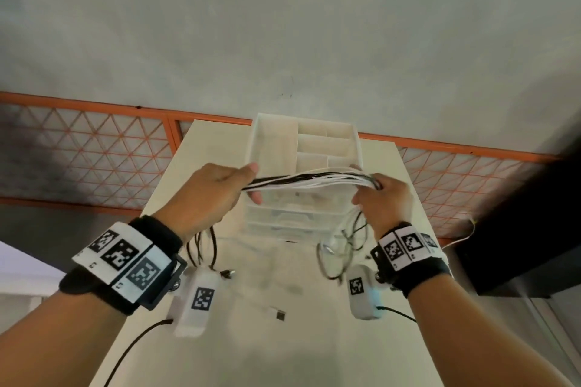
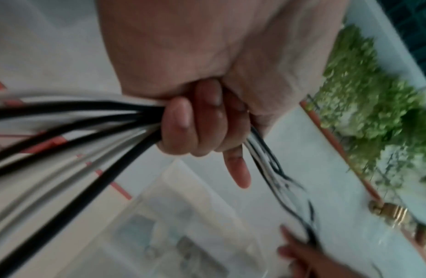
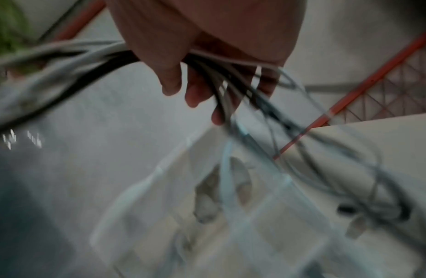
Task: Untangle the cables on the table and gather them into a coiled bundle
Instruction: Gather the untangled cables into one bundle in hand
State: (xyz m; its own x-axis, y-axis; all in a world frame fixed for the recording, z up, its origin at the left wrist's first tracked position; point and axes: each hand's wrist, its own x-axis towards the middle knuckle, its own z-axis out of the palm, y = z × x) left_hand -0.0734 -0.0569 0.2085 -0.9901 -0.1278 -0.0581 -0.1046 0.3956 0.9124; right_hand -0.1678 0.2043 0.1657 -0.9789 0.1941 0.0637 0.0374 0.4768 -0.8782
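Note:
A bundle of black and white cables (image 1: pixel 309 181) stretches level between my two hands, above the table. My left hand (image 1: pixel 217 195) grips one end with its fingers curled round the strands (image 2: pixel 88 131); black loops hang below that wrist. My right hand (image 1: pixel 382 198) holds the other end (image 3: pixel 221 79), its fingers bent around the strands. From it, thin loops and plugs (image 1: pixel 341 248) dangle toward the tabletop. The right wrist view is blurred.
A clear plastic organiser (image 1: pixel 303 148) with compartments and drawers stands on the pale table (image 1: pixel 267 355) just behind the cables. A loose connector (image 1: pixel 279 315) lies on the table near me. An orange mesh railing (image 1: pixel 94 148) runs beyond the table; a dark object (image 1: pixel 528 229) sits at right.

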